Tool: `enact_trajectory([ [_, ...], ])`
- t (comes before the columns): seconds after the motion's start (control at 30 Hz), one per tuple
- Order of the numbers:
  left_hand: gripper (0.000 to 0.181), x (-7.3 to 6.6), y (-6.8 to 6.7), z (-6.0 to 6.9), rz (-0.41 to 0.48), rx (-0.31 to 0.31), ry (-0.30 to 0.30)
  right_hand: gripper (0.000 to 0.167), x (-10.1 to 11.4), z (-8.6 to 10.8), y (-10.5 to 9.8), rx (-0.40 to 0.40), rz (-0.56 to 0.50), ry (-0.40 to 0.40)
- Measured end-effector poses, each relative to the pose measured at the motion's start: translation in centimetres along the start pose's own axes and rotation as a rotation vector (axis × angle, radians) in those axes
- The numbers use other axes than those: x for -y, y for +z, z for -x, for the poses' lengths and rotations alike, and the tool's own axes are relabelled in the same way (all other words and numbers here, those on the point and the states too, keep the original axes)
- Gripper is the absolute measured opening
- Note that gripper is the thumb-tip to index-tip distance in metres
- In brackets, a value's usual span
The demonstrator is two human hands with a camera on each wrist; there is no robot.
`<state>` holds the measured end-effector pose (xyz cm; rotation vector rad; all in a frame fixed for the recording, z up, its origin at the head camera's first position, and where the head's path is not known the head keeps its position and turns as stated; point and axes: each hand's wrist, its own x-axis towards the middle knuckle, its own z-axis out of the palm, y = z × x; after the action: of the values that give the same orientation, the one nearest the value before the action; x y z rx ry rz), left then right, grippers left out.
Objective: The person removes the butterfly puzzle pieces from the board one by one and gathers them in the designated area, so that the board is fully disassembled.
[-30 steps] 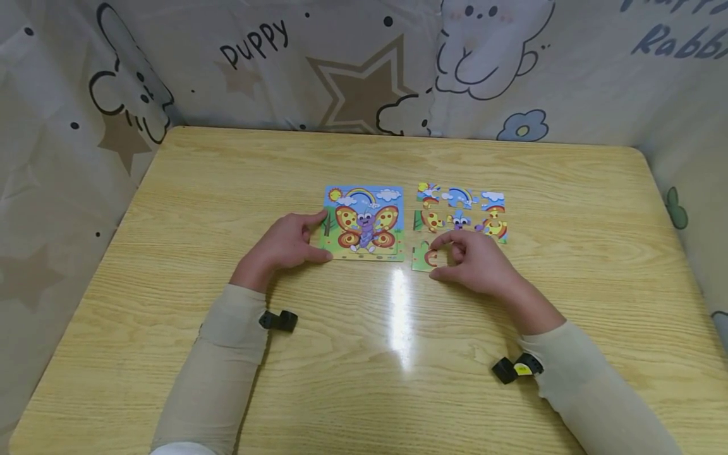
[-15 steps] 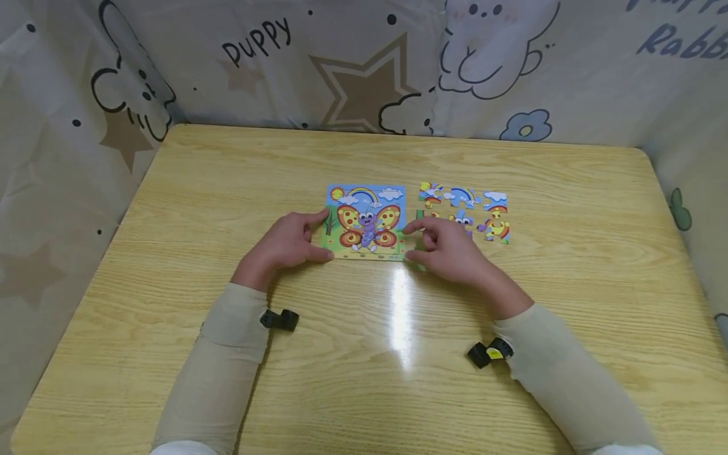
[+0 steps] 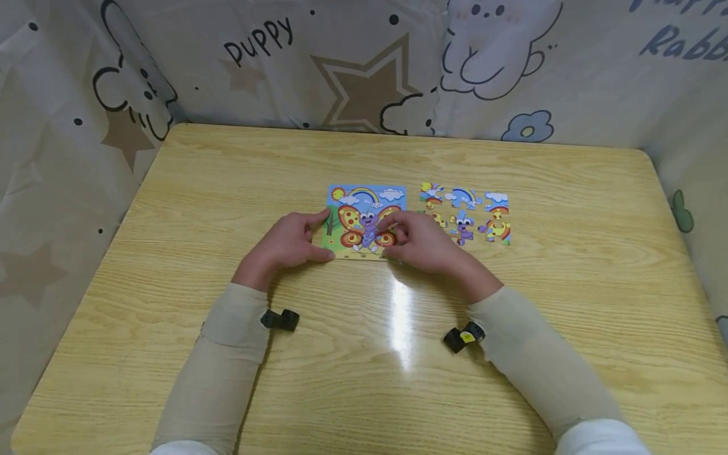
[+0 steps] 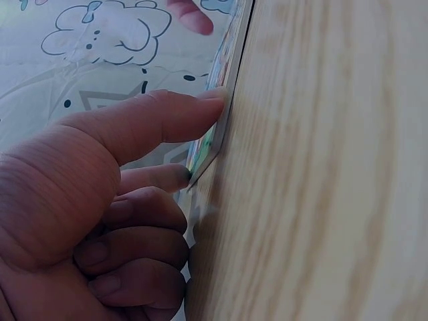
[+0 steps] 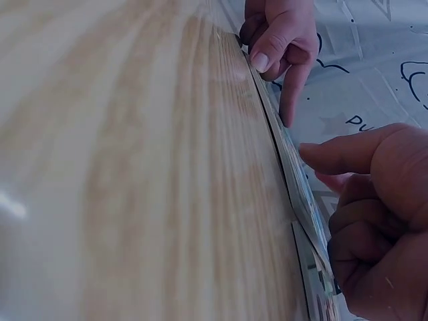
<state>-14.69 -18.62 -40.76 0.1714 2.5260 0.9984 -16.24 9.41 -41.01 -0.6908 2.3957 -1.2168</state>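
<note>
A flat puzzle board (image 3: pixel 358 201) with a butterfly, sun and rainbow printed on it lies mid-table. My left hand (image 3: pixel 287 243) is at its left side, with thumb and index finger touching the edges near the near-left corner; in the left wrist view the other fingers are curled in. Over the board's right part is my right hand (image 3: pixel 423 243), its thumb and index finger stretched out and apart. Nothing shows between them in the right wrist view. Loose jigsaw pieces (image 3: pixel 463 227) lie right of the board in rows; my right hand covers some of them.
The wooden table (image 3: pixel 341 379) carries the board and pieces. Its far edge meets a cloth backdrop (image 3: pixel 352 82) with cartoon drawings. Black wrist cameras, such as the one by my right sleeve (image 3: pixel 463 335), hang just above the tabletop.
My right hand has moved left from the lower-left loose jigsaw piece onto the right part of the puzzle board. My left hand has stayed at the board's left edge.
</note>
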Motion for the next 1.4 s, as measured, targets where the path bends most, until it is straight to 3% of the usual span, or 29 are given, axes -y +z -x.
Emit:
enact_trajectory([
  [0.43, 0.090, -0.1, -0.1, 0.0, -0.014, 0.000, -0.008, 0.030, 0.1, -1.6, 0.0, 0.068, 0.072, 0.028],
  [0.83, 0.090, 0.0, 0.0, 0.0, -0.010, 0.002, 0.000, 0.032, 0.5, -2.2, -0.2, 0.142, 0.036, 0.089],
  [1.2, 0.090, 0.0, -0.1, -0.1, -0.007, -0.002, 0.018, 0.035, 0.5, -2.2, 0.1, 0.109, -0.082, 0.084],
  [1.4, 0.089, -0.1, 0.0, 0.0, -0.001, 0.002, 0.006, 0.033, 0.5, -2.1, 0.1, 0.111, -0.055, 0.092],
])
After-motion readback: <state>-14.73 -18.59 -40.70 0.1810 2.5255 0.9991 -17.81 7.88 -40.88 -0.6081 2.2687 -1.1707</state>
